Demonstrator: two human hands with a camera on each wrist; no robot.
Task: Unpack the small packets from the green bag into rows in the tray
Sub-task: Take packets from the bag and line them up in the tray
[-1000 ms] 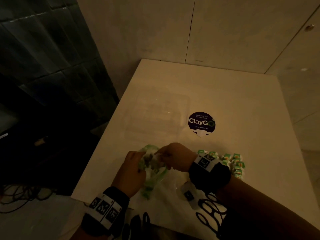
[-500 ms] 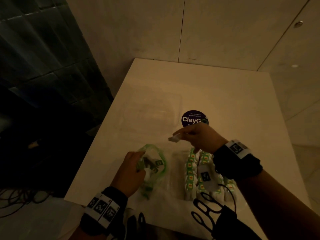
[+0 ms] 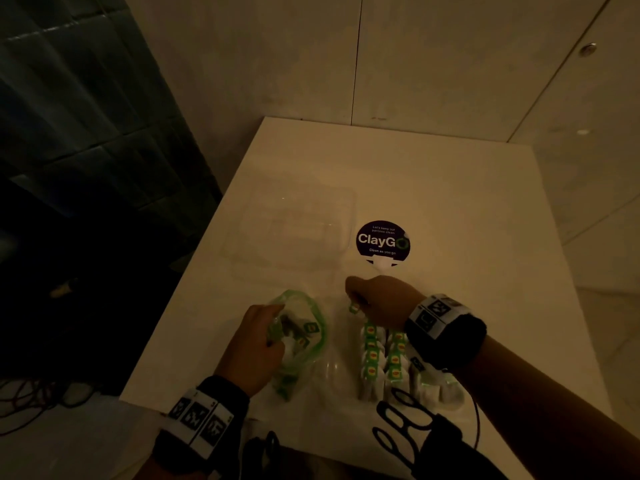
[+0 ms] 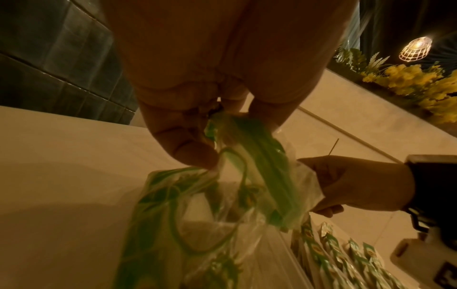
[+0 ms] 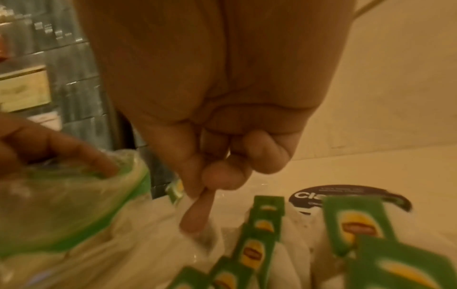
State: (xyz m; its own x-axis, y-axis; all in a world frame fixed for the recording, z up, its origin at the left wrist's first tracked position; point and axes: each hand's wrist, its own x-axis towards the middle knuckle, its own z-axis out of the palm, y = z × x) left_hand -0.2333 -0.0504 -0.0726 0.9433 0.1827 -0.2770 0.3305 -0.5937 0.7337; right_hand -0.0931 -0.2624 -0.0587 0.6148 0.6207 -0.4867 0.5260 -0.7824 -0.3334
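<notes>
Pinching one packet point(image 3: 354, 308) in right-hand fingers point(image 5: 195, 215), tag up; left hand point(image 3: 254, 344) gripping green bag point(image 3: 304, 337).

bag point(image 3: 304, 327) left of packets point(image 3: 381, 358) (rows)

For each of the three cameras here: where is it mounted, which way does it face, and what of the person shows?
Head: looks forward and down at the white table; both hands and banded wrists show.
Left wrist: along the left hand, which grips the green plastic bag.
Right wrist: along the right hand, which pinches a small green-tagged packet.
Shared: the bag and rows of packets appear in all views.
</notes>
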